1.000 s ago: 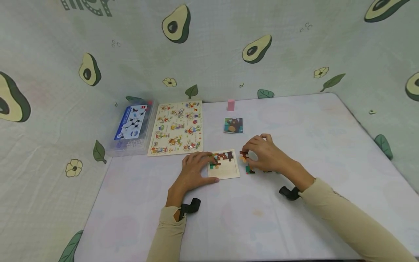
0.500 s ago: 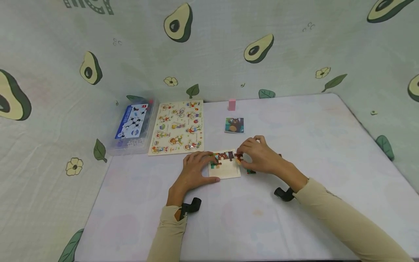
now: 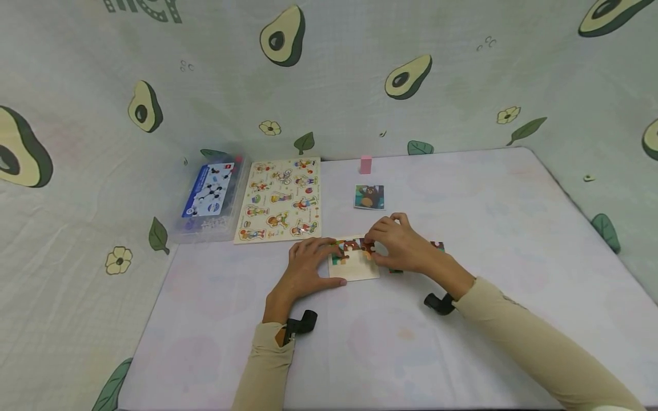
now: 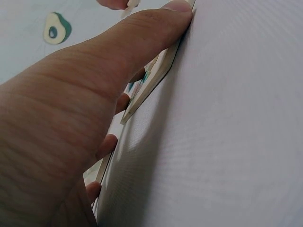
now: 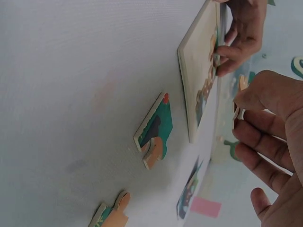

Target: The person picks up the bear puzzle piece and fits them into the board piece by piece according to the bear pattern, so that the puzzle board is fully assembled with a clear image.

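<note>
A pale wooden jigsaw tray lies in front of me, with bear-picture pieces along its far and left parts. My left hand holds the tray's left side, thumb at the near edge and index finger over the fitted pieces. Between thumb and forefinger my right hand pinches a brown and orange jigsaw piece over the tray's far right corner. Part of that piece is hidden by the fingers. Right of the tray lie a loose green jigsaw piece and another with orange.
Beyond the tray lies a small bear picture, with a pink block behind it. To the left are a large board of printed figures and a clear plastic box with a blue label. A patterned cloth hangs behind.
My right hand has carried the pinched jigsaw piece leftward from beside the tray to over its far right corner. The left hand has stayed on the tray.
</note>
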A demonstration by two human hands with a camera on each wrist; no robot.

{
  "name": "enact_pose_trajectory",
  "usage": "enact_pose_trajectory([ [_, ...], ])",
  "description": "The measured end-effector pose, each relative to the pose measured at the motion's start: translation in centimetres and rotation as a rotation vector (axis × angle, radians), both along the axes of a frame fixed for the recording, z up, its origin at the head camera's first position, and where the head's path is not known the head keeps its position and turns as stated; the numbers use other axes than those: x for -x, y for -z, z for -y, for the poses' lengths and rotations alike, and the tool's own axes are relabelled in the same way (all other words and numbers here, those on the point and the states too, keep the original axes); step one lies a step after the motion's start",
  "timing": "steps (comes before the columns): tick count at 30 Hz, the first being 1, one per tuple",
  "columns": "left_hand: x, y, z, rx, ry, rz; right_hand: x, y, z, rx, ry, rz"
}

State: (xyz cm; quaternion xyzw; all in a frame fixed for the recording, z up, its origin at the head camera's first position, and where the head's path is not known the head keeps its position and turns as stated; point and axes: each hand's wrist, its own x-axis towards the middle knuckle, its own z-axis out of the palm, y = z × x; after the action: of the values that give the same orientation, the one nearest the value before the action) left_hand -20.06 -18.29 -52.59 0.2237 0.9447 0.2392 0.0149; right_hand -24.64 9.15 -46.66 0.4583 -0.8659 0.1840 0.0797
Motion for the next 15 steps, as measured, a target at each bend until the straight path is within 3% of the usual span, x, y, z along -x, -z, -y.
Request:
enact_pose_trajectory([
  [15,0.2,0.0,0.0,0.045,-0.01,0.005,0.1,0.4,1.5,-0.016,-0.023,0.022],
])
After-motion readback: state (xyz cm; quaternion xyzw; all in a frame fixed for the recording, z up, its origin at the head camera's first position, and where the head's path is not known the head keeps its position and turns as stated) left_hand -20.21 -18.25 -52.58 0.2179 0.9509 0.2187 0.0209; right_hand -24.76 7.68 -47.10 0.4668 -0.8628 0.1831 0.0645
